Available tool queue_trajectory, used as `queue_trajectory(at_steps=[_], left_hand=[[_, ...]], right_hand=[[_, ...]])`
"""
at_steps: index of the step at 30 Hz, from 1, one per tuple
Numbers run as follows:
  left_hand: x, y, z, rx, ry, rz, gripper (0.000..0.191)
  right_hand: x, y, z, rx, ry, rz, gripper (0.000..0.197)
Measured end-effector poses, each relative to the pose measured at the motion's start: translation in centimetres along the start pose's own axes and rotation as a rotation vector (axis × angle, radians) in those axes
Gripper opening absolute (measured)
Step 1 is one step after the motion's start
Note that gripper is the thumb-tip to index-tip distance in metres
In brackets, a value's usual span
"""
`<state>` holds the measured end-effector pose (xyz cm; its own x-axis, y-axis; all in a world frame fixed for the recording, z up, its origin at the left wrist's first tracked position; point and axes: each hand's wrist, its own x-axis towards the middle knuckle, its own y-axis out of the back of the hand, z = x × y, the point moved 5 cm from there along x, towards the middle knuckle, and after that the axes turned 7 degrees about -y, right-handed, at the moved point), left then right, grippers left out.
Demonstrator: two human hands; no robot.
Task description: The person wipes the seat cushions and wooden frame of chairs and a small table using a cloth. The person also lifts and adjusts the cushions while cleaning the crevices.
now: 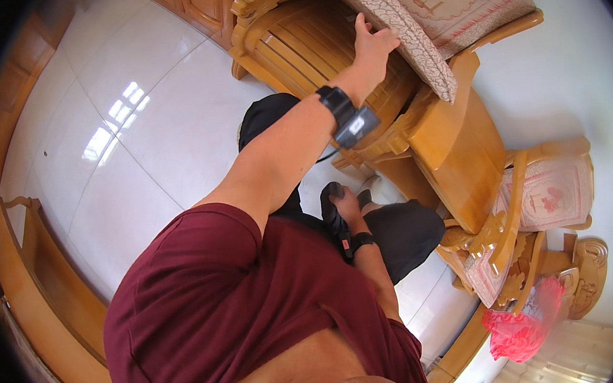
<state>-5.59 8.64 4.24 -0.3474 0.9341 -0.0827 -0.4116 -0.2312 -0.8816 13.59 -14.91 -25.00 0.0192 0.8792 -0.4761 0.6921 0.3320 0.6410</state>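
My left hand (pixel 373 46) is at the edge of a patterned seat cushion (pixel 399 30), holding it tilted up off a carved wooden armchair. Below it the chair's slatted wooden seat (pixel 294 55) lies bare. Lower down, between my knees, my right hand (pixel 347 205) is closed around a dark rounded object (pixel 331 200); its exact kind is hard to make out. Black straps with small devices circle both my wrists.
A wooden side table (pixel 453 151) adjoins the armchair, with another cushioned chair (pixel 547 197) beyond it. Pink-red fabric (pixel 526 325) lies at lower right. Pale floor tiles (pixel 135 168) stretch to the left, towards a low wooden piece of furniture (pixel 48 301). A white wall (pixel 560 87) rises behind the chairs.
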Motion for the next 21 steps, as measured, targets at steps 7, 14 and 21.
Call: queue_trajectory(at_steps=[7, 14, 21], left_hand=[[5.0, 1.7, -0.7, 0.302, 0.023, -0.147, 0.024], [4.0, 3.5, -0.5, 0.582, -0.036, -0.217, 0.026], [0.7, 14.2, -2.9, 0.335, 0.162, 0.036, 0.030]], right_hand=[[0.1, -0.4, -0.3, -0.011, -0.006, -0.005, 0.048], [0.3, -0.7, 0.6, -0.028, 0.019, 0.005, 0.049], [0.6, -1.1, 0.8, -0.012, 0.076, -0.011, 0.050]])
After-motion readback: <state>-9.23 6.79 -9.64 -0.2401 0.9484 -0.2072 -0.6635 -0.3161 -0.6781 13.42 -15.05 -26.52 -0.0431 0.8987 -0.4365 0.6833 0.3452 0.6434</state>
